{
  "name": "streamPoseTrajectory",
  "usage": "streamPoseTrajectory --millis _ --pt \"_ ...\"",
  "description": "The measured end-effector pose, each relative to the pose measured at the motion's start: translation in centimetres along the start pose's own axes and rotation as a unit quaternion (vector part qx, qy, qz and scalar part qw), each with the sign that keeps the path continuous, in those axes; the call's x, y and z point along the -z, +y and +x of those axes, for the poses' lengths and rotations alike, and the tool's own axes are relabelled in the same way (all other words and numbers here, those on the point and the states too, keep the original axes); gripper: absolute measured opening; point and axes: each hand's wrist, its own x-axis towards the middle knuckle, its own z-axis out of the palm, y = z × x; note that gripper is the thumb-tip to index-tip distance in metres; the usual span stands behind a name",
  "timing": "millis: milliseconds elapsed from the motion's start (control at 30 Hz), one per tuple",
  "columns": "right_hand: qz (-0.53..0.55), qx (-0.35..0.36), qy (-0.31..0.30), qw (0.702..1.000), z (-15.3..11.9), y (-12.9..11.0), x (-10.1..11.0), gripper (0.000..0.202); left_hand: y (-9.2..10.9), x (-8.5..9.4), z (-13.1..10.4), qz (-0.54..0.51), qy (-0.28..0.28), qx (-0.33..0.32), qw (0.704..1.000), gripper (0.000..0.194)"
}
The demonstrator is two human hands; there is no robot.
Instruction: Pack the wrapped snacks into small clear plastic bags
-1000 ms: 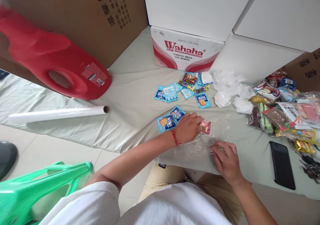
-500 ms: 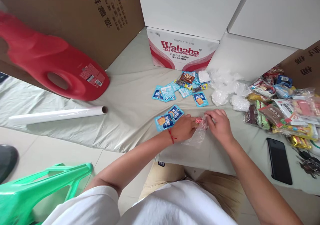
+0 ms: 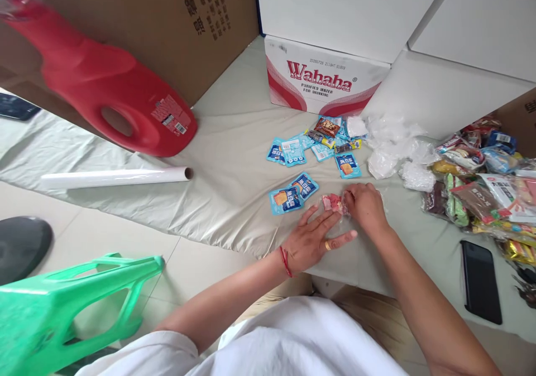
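Note:
A small pink-red packet (image 3: 333, 203) lies on the covered surface in front of me, with clear plastic around it. My right hand (image 3: 367, 210) is closed at the packet's right end, its fingertips pinching the clear plastic bag (image 3: 344, 211). Palm down beside it, my left hand (image 3: 310, 237) has its fingers spread, the tips at the packet's lower edge. Just left of the packet are two overlapping blue snack packets (image 3: 286, 199). Part of the bag is hidden under my hands.
Behind are more blue snack packets (image 3: 293, 150) and crumpled clear bags (image 3: 383, 161). At right sit a pile of mixed snacks (image 3: 469, 189) and a black phone (image 3: 481, 281). A white roll (image 3: 117, 178), red jug (image 3: 138, 102), Wahaha box (image 3: 322, 77) and green stool (image 3: 96, 287) surround the area.
My left hand has come away from its grip at the packet, moved down and spread its fingers. My right hand stays at the plastic. The whole view has shifted slightly.

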Motion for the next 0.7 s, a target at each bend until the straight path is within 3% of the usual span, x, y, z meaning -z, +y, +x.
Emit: streamPoseTrajectory --millis 100,200,333,400,500,600,700 --pt "0.006 -0.008 -0.004 1.000 -0.3 0.1 0.2 0.029 -0.4 -0.2 1.2 -0.016 -0.012 0.050 0.999 0.052" --pt "0.031 -0.004 -0.013 0.999 -0.5 0.4 0.1 0.029 -0.9 0.4 2.2 -0.083 -0.011 0.155 0.984 0.036" --pt "0.103 -0.014 -0.034 0.994 -0.4 1.0 -0.1 0.030 -1.6 0.9 2.9 -0.165 0.038 0.343 0.924 0.048" --pt "0.146 -0.038 -0.051 0.987 -0.4 1.4 -0.3 0.032 -2.1 0.9 3.0 -0.161 0.058 0.407 0.897 0.041" --pt "0.170 -0.052 -0.061 0.982 -0.5 2.2 -0.4 0.035 -2.3 0.5 3.1 -0.104 0.085 0.424 0.896 0.021" --pt "0.081 -0.029 -0.011 0.996 -0.6 3.9 0.1 0.032 -1.9 0.0 3.2 -0.027 0.079 0.409 0.909 0.043" --pt "-0.031 -0.035 0.069 0.996 -0.8 5.8 1.6 0.031 -1.5 -0.4 3.4 0.021 0.068 0.407 0.911 0.042"
